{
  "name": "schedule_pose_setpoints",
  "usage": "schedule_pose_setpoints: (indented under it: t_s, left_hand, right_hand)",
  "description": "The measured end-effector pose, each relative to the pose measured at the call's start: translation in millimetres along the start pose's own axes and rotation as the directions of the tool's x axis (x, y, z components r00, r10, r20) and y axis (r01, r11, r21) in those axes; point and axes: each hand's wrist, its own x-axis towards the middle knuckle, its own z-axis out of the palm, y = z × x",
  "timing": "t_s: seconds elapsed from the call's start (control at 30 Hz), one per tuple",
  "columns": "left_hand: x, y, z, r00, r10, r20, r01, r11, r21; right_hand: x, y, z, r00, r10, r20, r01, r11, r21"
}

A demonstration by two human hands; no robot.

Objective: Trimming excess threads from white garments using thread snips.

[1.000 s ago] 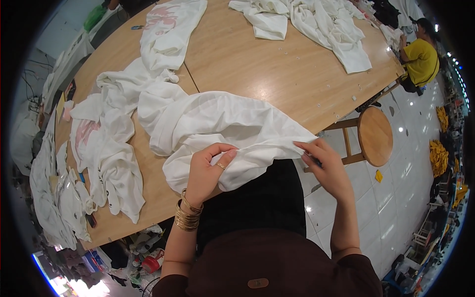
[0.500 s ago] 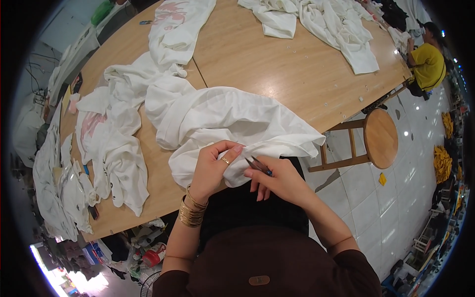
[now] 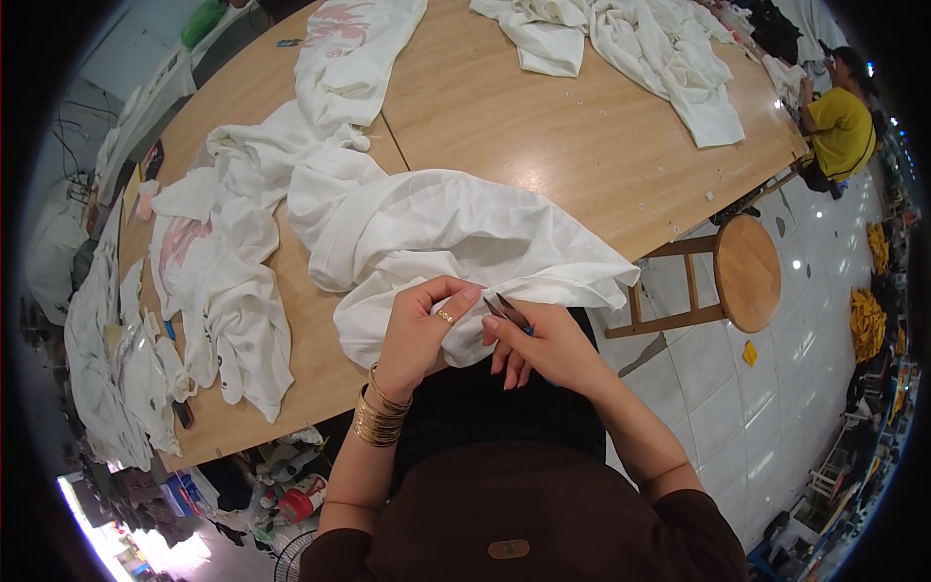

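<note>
A white garment (image 3: 436, 218) lies bunched along the near edge of the wooden table, its near part hanging over my lap. My left hand (image 3: 424, 315) pinches a fold of it between thumb and fingers. Close by on the right, my right hand (image 3: 543, 347) is closed around small thread snips (image 3: 509, 312) with dark pointed blades and a bit of blue at the grip. The blades stand slightly apart, pointing at the cloth beside my left fingertips. Any thread between them is too fine to make out.
More white garments, some with pink prints (image 3: 184, 242), lie left on the table (image 3: 465, 116); others (image 3: 659, 68) are at the far right. A wooden stool (image 3: 747, 272) stands right of the table. Beyond it a person in yellow (image 3: 840, 131) sits at the table's far right end.
The snips and my right hand have shifted a little, and the blades now show more clearly apart. My left hand keeps its pinch on the cloth, moving very slightly right.
</note>
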Motion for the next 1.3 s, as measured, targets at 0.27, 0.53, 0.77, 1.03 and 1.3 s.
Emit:
schedule_pose_setpoints:
  t_s: [0.27,0.53,0.77,1.03,1.3]
  left_hand:
    - [0.0,1.1,0.7,1.0,0.004,0.011,-0.004,1.0,0.004]
    - [-0.4,1.6,3.6,1.0,0.01,-0.004,-0.01,1.0,0.011]
    - [1.6,2.4,2.3,1.0,-0.02,0.009,0.021,0.999,-0.04]
    - [-0.9,4.1,2.8,0.999,0.037,0.013,-0.037,0.999,0.0]
    - [-1.9,3.8,4.2,0.997,0.074,-0.001,-0.074,0.997,0.039]
  right_hand:
    - [0.7,0.9,-2.8,1.0,0.012,0.008,-0.012,1.0,-0.001]
    - [2.8,2.6,-8.0,0.997,0.013,0.083,-0.02,0.996,0.086]
    - [7.7,12.5,-3.4,0.997,-0.07,0.03,0.065,0.987,0.147]
    - [8.0,8.3,-4.9,0.994,-0.102,-0.049,0.109,0.98,0.166]
    - [4.2,4.8,-3.8,0.977,-0.151,-0.151,0.152,0.988,-0.003]
